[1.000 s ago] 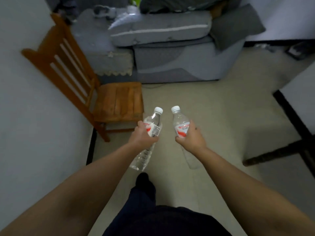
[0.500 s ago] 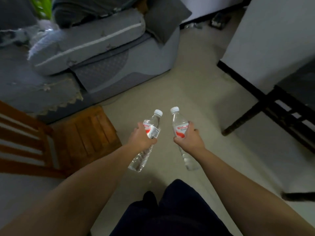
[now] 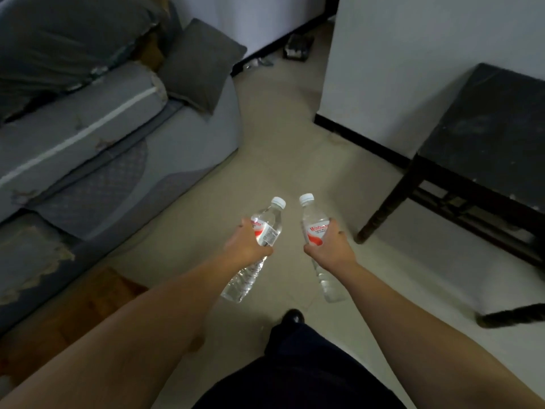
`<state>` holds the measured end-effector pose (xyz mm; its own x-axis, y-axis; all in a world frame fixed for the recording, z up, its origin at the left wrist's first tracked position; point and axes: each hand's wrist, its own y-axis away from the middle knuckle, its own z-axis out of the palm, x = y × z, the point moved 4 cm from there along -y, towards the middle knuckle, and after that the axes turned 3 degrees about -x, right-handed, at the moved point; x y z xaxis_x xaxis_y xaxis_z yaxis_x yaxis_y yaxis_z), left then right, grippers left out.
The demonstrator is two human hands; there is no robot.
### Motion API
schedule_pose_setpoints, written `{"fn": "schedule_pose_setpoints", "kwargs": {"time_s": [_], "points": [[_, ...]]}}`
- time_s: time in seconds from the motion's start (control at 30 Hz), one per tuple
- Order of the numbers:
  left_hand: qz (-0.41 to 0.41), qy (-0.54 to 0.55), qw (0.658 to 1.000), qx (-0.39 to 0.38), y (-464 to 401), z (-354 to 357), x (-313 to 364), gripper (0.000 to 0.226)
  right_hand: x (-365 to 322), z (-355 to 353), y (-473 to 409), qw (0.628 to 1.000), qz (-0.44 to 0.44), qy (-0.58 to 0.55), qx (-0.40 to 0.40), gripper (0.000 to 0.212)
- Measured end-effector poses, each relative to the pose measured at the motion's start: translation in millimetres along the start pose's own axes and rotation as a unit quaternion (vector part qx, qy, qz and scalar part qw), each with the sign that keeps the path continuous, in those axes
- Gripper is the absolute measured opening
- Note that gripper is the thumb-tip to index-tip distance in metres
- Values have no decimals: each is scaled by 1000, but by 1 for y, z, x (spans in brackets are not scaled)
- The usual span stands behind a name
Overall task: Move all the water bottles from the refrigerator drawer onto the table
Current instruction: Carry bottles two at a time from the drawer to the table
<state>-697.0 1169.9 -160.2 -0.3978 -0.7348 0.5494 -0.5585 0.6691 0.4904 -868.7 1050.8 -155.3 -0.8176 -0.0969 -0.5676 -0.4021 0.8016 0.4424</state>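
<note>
We grip a water bottle in each fist — left hand [image 3: 246, 246] round the left bottle [image 3: 267, 224], right hand [image 3: 330, 249] round the right bottle [image 3: 315, 228] — over bare floor left of the black table [image 3: 486, 128]. The sofa [image 3: 118, 137] sits further left. The table has come nearer since a moment ago.

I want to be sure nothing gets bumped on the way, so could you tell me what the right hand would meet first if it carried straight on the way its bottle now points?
The right hand grips its water bottle, cap pointing forward and slightly left over bare floor. That way looks free; the dark table stands off to the right, though depth is hard to judge.
</note>
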Motion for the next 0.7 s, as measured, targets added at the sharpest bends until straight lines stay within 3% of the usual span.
{"fn": "schedule_pose_setpoints", "kwargs": {"time_s": [0.23, 0.7], "points": [[33, -24, 999, 15, -90, -31, 78, 78, -26, -55, -84, 999, 20, -13, 24, 71], [106, -62, 989, -88, -277, -29, 195, 87, -34, -127, -225, 986, 122, -57, 100, 73]]}}
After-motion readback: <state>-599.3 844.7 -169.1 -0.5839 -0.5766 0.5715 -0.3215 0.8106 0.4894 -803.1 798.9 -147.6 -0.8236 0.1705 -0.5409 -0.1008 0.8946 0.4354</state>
